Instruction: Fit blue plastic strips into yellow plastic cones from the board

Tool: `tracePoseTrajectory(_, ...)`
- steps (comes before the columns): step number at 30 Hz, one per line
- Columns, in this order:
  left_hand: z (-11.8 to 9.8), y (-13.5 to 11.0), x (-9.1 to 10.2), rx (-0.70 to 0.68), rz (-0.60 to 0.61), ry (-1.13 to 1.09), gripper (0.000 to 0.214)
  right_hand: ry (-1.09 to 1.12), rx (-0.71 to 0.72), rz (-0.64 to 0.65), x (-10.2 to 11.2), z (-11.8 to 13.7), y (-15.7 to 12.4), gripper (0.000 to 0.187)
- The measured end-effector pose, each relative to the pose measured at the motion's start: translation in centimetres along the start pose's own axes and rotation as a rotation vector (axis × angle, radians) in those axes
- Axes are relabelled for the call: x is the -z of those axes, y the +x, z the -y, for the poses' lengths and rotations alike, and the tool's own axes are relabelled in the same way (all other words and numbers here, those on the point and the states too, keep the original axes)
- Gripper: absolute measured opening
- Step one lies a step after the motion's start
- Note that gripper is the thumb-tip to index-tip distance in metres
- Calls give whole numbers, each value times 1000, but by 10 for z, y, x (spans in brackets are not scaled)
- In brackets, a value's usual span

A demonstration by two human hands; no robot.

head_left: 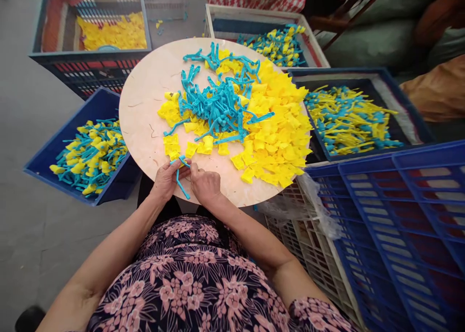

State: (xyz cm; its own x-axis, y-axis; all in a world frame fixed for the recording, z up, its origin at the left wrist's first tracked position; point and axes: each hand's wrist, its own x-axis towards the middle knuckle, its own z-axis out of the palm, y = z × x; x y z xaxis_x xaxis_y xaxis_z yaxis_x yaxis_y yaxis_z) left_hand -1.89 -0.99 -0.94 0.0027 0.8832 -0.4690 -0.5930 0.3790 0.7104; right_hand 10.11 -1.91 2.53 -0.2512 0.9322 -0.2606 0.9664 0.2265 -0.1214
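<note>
Now then, the left hand [167, 179] and right hand [205, 184] have a blue runner [180, 183] pinched, fingers clamped on it at the 6 o'clock edge of the round board [145, 104], yellow scraps [276, 128] heaped toward 3 o'clock, more runners [218, 104] mid-board!

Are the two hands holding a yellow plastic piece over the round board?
No, the piece is blue, not yellow, as the head view shows. The left hand and right hand do hold it over the round board.
</note>
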Motion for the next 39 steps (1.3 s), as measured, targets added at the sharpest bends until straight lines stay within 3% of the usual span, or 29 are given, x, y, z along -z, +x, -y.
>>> tracePoseTrajectory(9,3,3,-18,-18,-181,76,30,40,9,-54,-12,-3,3,26)
tracePoseTrajectory(14,4,4,-20,-2,-195,188,28,84,-10,-34,-14,-3,-9,28)
tracePoseTrajectory(18,4,2,-20,-20,-178,190,28,235,28,12,-11,-25,-13,34)
tracePoseTrajectory(23,-1,2,-20,21,-167,153,25,234,-71,-276,5,-79,9,36)
tracePoseTrajectory(26,-2,4,-20,35,-160,161,26,123,-82,-364,22,-100,32,36)
tracePoseTrajectory(32,1,6,-17,39,-138,173,28,-189,248,-204,40,-91,67,46)
tracePoseTrajectory(36,-1,6,-16,85,-119,184,26,-240,231,-127,40,-84,77,41)
tracePoseTrajectory(39,-3,5,-17,100,-118,181,25,-135,203,-144,39,-91,79,40)
